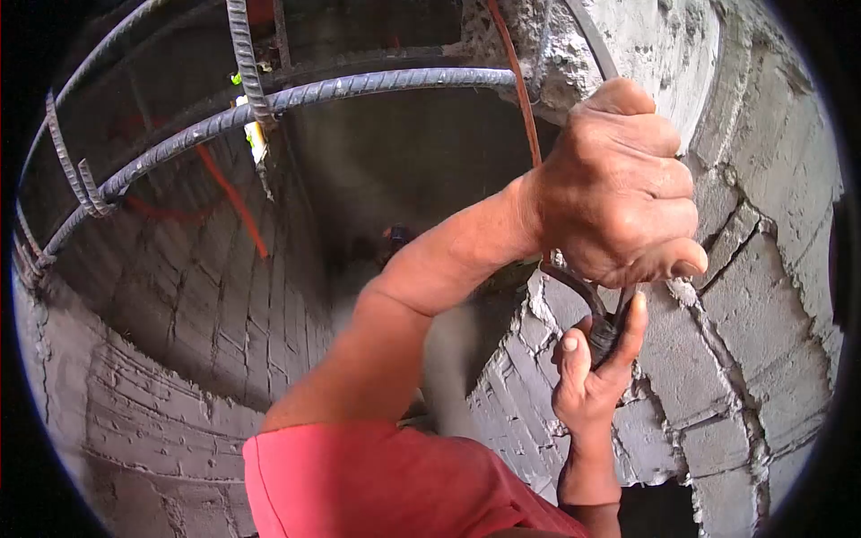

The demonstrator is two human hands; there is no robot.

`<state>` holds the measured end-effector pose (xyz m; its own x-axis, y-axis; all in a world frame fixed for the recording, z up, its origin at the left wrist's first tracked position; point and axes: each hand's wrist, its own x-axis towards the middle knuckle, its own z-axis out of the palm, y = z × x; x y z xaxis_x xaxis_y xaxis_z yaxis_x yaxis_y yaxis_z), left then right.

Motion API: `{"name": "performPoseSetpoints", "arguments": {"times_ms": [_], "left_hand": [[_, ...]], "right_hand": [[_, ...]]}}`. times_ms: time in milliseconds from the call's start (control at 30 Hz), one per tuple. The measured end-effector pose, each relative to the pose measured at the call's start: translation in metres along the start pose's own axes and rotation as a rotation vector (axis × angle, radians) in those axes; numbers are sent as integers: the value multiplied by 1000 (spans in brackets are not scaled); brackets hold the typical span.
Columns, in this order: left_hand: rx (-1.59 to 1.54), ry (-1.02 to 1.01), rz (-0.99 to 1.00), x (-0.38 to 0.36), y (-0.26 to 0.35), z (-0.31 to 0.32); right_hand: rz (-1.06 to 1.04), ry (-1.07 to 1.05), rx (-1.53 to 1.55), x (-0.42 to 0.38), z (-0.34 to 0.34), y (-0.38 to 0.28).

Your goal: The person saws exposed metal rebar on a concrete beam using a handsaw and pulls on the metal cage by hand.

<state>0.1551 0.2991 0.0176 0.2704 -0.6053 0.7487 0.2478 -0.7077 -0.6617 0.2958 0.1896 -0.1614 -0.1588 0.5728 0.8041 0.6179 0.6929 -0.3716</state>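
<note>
My left hand [628,193] is a closed fist at the upper right, its back towards the camera. A flat grey strip [595,40] runs down into the top of this fist. Below the fist, my right hand [596,372] closes round a dark object [604,339], with its thumb on the left and fingers on the right. Dark curved parts of that object reach up to the underside of my left hand. What lies inside the fist is hidden. A thin orange-brown cable [520,85] passes behind my left wrist.
Ribbed steel bars [359,83] curve across the upper left above a deep, dark hollow. Rough grey block walls [762,305] stand at right and lower left, with broken concrete [659,45] at the top. An orange strip [235,202] hangs inside. A dark opening [659,511] shows below.
</note>
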Motion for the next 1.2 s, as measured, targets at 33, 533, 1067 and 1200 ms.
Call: {"name": "performPoseSetpoints", "arguments": {"times_ms": [33,533,1067,1200], "left_hand": [[-11,3,-13,2,-2,0],[-53,-16,-56,-13,51,4],[-111,44,-12,-23,60,12],[-25,73,6,-1,1,6]], "right_hand": [[-10,11,67,2,2,5],[132,30,227,-54,-5,-2],[55,48,58,-62,1,5],[34,62,-22,-3,1,-3]]}}
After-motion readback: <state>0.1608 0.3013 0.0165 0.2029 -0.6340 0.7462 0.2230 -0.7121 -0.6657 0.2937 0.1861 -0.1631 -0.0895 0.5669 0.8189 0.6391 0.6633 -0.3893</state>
